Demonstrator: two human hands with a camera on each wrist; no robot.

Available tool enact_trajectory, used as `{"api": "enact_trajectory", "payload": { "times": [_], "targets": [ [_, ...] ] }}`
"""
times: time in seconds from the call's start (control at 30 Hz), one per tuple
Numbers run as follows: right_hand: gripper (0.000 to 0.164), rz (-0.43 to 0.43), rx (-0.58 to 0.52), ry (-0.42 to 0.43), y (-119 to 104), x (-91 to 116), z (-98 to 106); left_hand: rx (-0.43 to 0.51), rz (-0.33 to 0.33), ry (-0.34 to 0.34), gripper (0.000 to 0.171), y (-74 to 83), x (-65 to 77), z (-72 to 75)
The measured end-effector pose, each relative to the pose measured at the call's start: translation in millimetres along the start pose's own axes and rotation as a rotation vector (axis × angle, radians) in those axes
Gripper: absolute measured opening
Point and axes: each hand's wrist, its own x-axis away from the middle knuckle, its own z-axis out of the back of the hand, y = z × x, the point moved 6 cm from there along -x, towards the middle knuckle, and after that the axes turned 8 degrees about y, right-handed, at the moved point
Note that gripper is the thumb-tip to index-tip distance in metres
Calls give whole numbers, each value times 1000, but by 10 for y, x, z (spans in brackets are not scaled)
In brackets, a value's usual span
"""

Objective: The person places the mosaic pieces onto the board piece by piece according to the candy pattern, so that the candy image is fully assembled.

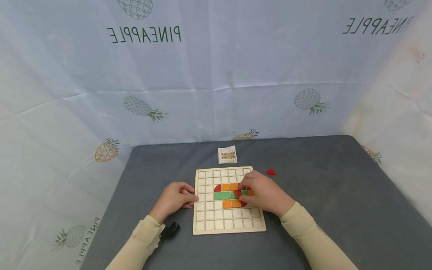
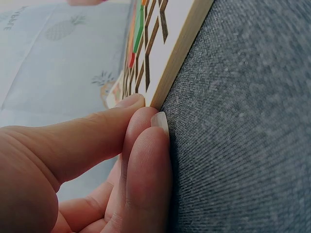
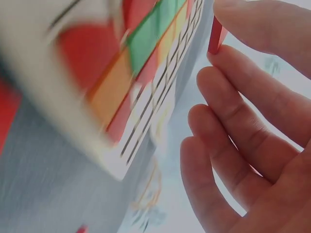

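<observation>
A square wooden grid board [image 1: 233,227] lies on the table, with orange, green and red tiles set in its middle rows. At its left edge, my left hand [image 1: 173,198] pinches the rim between thumb and fingertips; the left wrist view shows the thumb on the board's edge [image 2: 170,65]. Over the coloured rows, my right hand [image 1: 266,191] holds a red tile [image 1: 237,194] between thumb and index finger. In the right wrist view that red tile [image 3: 216,36] is raised off the board, its other fingers loosely bent. The right hand hides part of the pattern's right side.
A small pattern card [image 1: 227,155] with a coloured grid design lies behind the board. One loose red quarter-round tile [image 1: 271,171] is on the grey table [image 1: 320,172] to the board's right. A pineapple-print cloth [image 1: 216,112] hangs behind the table.
</observation>
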Motion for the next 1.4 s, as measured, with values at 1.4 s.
{"api": "enact_trajectory", "payload": {
  "times": [1.4],
  "targets": [
    [10, 128, 98, -13, -531, -199, -499, -19, 9, 4, 26, -8, -44, -5]
  ]
}}
